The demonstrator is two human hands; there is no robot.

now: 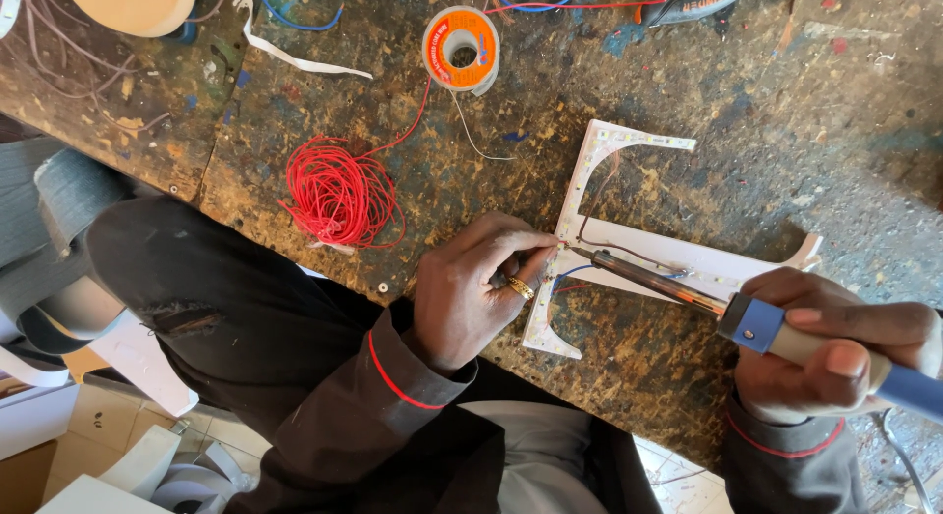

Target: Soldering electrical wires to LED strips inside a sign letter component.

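A white letter-shaped panel [678, 254] with LED strips along its edges lies flat on the stained workbench [688, 101]. My left hand [471, 283], with a gold ring on one finger, pinches a thin wire against the panel's left edge. My right hand [835, 342] grips a soldering iron [678, 286] with a blue and tan handle. Its metal tip touches the panel right beside my left fingertips. Thin blue and red wires [575, 278] run under the panel there.
A tangled bundle of red wire [339, 195] lies left of the panel. A spool of solder [460, 47] with an orange label stands behind it. A round tan disc [133, 3] and more wires sit at the far edge. White cut-out shapes [147, 455] lie on the floor.
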